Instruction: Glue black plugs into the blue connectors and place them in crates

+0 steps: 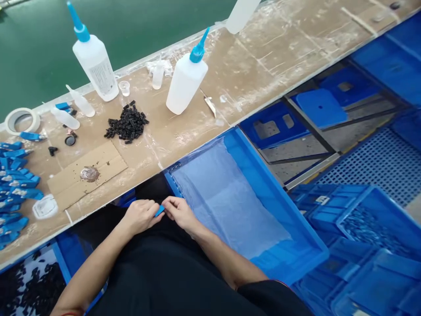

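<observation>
Just off the bench edge, my left hand (140,216) is closed round a small blue piece (159,211), which sticks out between its fingers. My right hand (179,212) meets it from the right, its fingertips pinched at the end of the blue piece; whether they hold a further small part is hidden. Beyond the hands, a cardboard sheet (112,164) with a wet patch (90,174) lies on the bench (144,160). Behind it is a pile of small black parts (128,124). Many blue pieces (16,184) lie at the far left.
Two large white bottles with blue nozzles (98,70) (187,81) stand on the bench, near small bottles (81,102) and a tape roll (22,121). A blue tray (279,210) with a plastic sheet is at my right. Blue crates (378,219) stand further right; black parts (42,285) are lower left.
</observation>
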Demonstrator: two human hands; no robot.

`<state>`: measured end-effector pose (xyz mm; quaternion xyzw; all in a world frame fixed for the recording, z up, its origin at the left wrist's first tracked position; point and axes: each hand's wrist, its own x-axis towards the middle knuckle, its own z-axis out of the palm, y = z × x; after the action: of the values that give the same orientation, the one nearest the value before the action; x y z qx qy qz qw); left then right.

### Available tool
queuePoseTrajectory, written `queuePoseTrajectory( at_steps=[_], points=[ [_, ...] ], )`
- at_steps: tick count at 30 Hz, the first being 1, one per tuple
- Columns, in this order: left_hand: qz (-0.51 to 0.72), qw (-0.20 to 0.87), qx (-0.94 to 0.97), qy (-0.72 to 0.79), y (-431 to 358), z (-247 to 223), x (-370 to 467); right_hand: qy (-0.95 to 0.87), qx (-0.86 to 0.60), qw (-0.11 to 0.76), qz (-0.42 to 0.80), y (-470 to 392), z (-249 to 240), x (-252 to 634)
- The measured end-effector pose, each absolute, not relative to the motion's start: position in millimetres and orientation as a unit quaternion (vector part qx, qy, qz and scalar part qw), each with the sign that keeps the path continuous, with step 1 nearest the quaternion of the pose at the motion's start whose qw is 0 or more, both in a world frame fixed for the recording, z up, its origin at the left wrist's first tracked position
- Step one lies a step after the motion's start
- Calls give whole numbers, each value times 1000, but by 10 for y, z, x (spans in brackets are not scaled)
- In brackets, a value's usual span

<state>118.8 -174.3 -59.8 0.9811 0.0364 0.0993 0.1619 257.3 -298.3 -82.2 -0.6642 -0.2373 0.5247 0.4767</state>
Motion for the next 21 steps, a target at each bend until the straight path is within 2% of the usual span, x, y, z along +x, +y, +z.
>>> queuePoseTrajectory(
  at_steps=[4, 8, 10, 15, 21],
  points=[
    [36, 226, 965, 125, -1766, -729, 1469, -209, -767, 459, 398, -3147, -1012, 3015],
    [13, 309, 920, 242, -1653, -779, 1337, -183, -870, 389, 241, -3178, -1276, 3711],
    [-11, 324, 903, 283, -1575, -820, 1152, -178, -897, 352, 202, -3088, -1464, 3971],
    [-42, 327, 869, 368, -1449, -975, 618, -190, -909, 313, 198, -2721, -1913, 4165],
    [-36, 366, 800, 473, -1458, -1145, 213, -180, -882, 368, 230, -2614, -2183, 4166]
  ],
)
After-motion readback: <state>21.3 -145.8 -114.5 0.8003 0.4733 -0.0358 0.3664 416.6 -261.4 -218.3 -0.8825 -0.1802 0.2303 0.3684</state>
